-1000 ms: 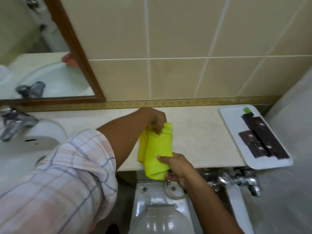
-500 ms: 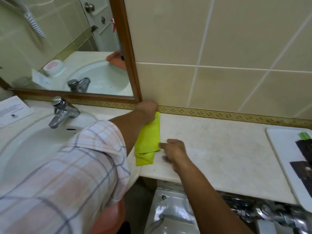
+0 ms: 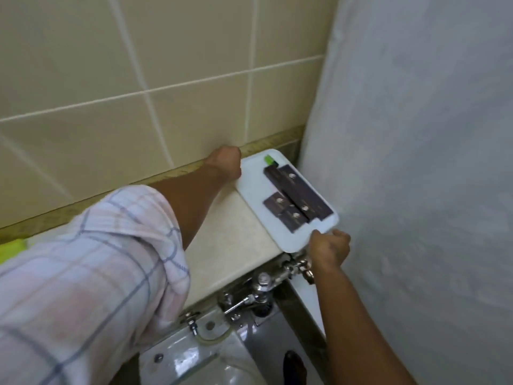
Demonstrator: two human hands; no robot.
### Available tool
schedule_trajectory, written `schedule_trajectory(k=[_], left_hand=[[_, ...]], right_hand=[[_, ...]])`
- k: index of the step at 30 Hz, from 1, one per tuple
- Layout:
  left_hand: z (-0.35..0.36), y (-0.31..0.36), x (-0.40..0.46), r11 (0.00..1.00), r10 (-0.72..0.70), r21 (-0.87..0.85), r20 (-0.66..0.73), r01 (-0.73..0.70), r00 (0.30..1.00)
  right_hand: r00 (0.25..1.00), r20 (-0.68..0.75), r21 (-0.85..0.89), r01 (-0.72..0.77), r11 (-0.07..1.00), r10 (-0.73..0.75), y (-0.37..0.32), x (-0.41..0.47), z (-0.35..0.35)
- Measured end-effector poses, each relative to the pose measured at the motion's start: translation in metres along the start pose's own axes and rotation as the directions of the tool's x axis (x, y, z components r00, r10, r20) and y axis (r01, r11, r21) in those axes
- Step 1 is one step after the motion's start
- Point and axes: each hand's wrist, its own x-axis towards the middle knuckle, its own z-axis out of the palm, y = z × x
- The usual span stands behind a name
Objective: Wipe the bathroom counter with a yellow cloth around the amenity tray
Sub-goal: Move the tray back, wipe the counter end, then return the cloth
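Note:
The white amenity tray [image 3: 255,190] lies at the right end of the beige counter [image 3: 230,240], carrying dark brown packets [image 3: 298,201] and a small green item [image 3: 268,160]. My left hand [image 3: 226,162] grips the tray's far left corner by the tiled wall. My right hand [image 3: 329,248] holds the tray's near corner, which overhangs the counter's front edge. The yellow cloth [image 3: 12,247] lies on the counter at the far left edge of view, mostly hidden behind my checked sleeve. Neither hand touches it.
A white shower curtain [image 3: 416,162] hangs close on the right, next to the tray. Chrome flush pipework [image 3: 263,284] and a white toilet [image 3: 194,359] sit below the counter's front edge. Tiled wall [image 3: 138,79] runs along the back.
Both hands have left the yellow cloth and moved right to the tray, taking hold of it at opposite corners. The view has swung right, away from the sink and mirror.

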Motion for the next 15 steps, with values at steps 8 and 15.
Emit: schedule_trajectory(k=[8, 15], left_hand=[[0.041, 0.033, 0.050, 0.954, 0.051, 0.295, 0.004, -0.050, 0.999], [0.012, -0.009, -0.015, 0.989, -0.111, 0.106, 0.027, 0.108, 0.993]], right_hand=[[0.997, 0.052, -0.069, 0.061, 0.996, -0.057, 0.007, 0.031, -0.017], [0.972, 0.094, -0.166, 0.230, 0.959, -0.217, -0.025, 0.036, -0.023]])
